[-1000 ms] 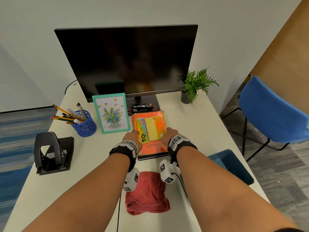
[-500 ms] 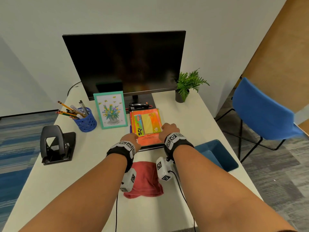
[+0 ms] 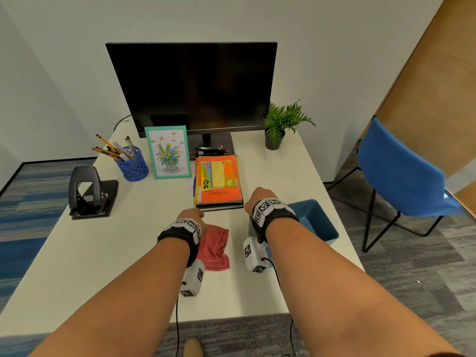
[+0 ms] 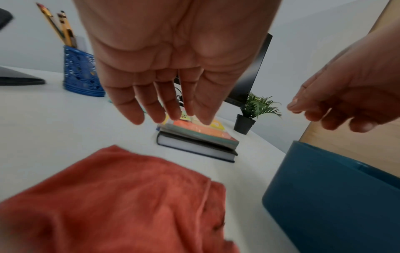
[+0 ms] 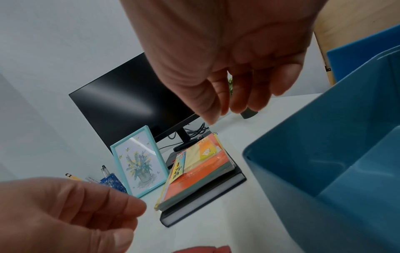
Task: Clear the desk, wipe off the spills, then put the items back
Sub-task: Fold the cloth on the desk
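Now both hands hang empty, fingers relaxed; the left hand [image 3: 190, 216] is over the crumpled red cloth [image 3: 215, 248], apparently just clear, while the right hand [image 3: 258, 199] hovers beside the blue plastic bin [image 3: 325, 228].

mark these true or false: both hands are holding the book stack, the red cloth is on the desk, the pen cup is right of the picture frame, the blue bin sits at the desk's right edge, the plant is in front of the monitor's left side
1. Both hands hold the book stack. False: the left hand and right hand hang empty near it, fingers loose.
2. The red cloth lies on the desk. True.
3. The pen cup is right of the picture frame. False: it stands to its left.
4. The blue bin sits at the desk's right edge. True.
5. The plant is by the left side of the monitor. False: it stands at the right.
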